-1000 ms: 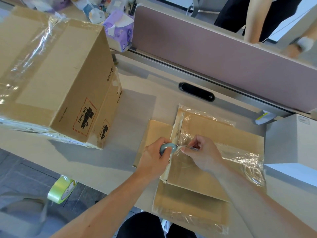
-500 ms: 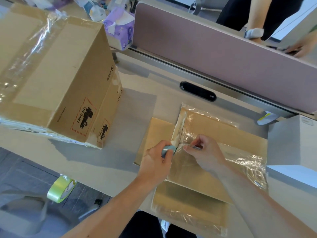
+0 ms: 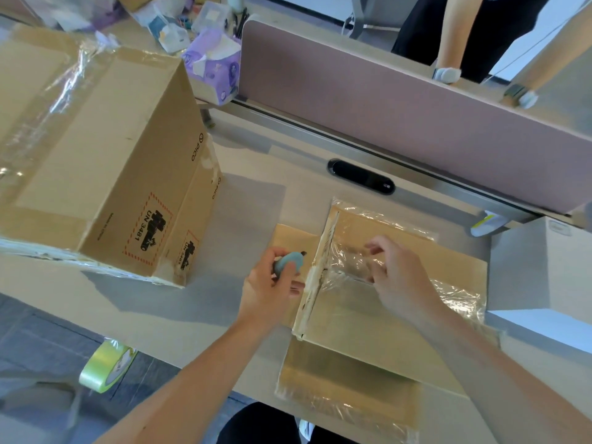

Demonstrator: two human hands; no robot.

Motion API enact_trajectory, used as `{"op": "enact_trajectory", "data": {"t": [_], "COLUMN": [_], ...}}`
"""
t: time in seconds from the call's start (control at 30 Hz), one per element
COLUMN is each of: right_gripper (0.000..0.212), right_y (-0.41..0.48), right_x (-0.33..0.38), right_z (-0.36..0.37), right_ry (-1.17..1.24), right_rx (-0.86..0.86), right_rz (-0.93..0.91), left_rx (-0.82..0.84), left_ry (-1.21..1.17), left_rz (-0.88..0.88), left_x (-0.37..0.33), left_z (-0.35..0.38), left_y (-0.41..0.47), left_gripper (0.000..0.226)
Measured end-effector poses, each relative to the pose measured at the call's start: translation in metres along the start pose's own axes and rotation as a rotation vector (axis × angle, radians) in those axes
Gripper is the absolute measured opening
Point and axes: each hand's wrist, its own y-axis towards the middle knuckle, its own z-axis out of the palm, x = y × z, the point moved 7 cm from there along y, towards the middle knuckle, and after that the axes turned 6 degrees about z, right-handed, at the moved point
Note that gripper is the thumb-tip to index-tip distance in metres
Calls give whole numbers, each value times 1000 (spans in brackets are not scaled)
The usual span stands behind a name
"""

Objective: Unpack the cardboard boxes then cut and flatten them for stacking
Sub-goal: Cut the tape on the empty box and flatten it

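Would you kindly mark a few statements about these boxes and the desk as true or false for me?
1. The left hand holds a light blue cutter. True.
2. The large box stands to the right of the flattened box. False: it stands to its left.
3. Clear tape covers part of the flattened box. True.
4. The green tape roll lies on the flattened box. False: it shows off the desk, past its near edge.

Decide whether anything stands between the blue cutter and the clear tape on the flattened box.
Only the box's own raised flap edge, beside the blue cutter in the left hand. The right hand is over the clear tape.
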Motion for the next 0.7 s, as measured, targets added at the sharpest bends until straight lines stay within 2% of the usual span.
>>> {"op": "enact_trajectory", "data": {"t": [0.13,0.23,0.3,0.4,0.5,0.7], "right_gripper": [71,103,117,120,112,103], "right_y": [17,25,26,24,19,12], "right_x": [-1,12,23,32,33,43], "right_z": [2,2,8,20,22,10], "right_ry": [-157,-360,-505,-663,-760,-850], "right_rx": [62,62,79,146,214,268], "right_rz": [1,-104,-189,-286,-366,-485], "left_rx": [131,155,152,164,151,105], "left_ry": [80,86,56,128,187,173], "left_rz": [61,56,61,98,117,79], "left_x": [-8,-7,-4,-4,-4,-4], "left_z": [16,21,21,18,11,13], "left_y": [7,9,9,8,8,8], "left_gripper": [18,18,19,13,16,22]}}
